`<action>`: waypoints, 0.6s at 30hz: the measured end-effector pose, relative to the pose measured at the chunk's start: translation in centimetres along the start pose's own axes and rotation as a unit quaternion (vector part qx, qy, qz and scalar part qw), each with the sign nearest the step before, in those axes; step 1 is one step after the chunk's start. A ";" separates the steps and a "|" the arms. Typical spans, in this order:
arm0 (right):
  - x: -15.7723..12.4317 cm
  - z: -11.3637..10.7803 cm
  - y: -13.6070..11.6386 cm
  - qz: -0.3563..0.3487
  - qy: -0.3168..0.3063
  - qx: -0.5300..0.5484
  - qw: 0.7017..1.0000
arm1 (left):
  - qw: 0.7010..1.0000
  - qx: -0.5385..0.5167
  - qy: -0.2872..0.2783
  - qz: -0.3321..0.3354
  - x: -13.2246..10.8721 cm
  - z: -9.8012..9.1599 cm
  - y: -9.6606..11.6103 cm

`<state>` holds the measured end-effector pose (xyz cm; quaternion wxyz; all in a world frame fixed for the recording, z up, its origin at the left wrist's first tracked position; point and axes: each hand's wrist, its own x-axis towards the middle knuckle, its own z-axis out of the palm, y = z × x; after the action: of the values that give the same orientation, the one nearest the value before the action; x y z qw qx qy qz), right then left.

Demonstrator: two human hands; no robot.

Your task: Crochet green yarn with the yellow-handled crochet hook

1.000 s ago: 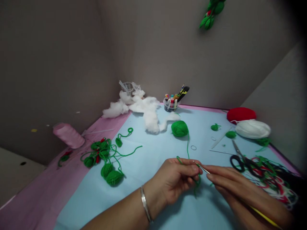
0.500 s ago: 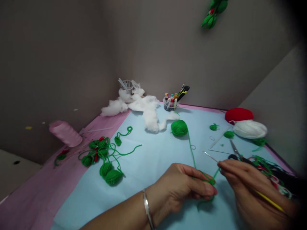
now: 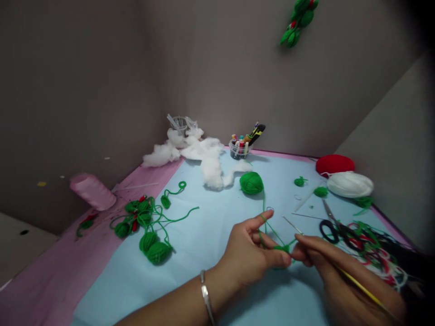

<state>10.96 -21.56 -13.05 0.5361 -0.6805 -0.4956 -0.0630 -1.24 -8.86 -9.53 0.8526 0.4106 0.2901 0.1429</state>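
My left hand pinches a small piece of green crochet, with green yarn looped over its raised index finger. That yarn rises to a green yarn ball on the blue sheet. My right hand grips a yellow-handled crochet hook, its thin metal shaft pointing up and left. The hook tip is just above the yarn and apart from it. Crocheted green leaf shapes with trailing strands lie left of my hands.
Black-handled scissors lie beside a tangle of yarn scraps at right. Behind are red and white yarn balls, cotton stuffing, a spool container, and a pink thread cone.
My left hand has moved up and left, its index finger now raised with yarn looped over it. My right hand has moved left, bringing the hook closer to the crochet piece.
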 end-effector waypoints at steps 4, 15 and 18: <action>1.0 0.2 -1.0 -0.065 -0.043 0.007 0.997 | 0.998 0.060 0.008 0.031 -0.5 0.3 0.1; 0.9 -0.2 -1.1 0.047 -0.014 -0.035 0.998 | 0.977 0.200 0.024 0.069 0.1 -0.1 0.3; -0.1 -0.4 0.3 0.077 -0.029 -0.033 0.996 | 0.985 0.126 0.093 0.077 0.2 0.2 0.9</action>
<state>11.33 -21.90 -13.14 0.5020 -0.7353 -0.4550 -0.0183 -0.90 -8.33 -8.80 0.7501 0.5205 0.3513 0.2076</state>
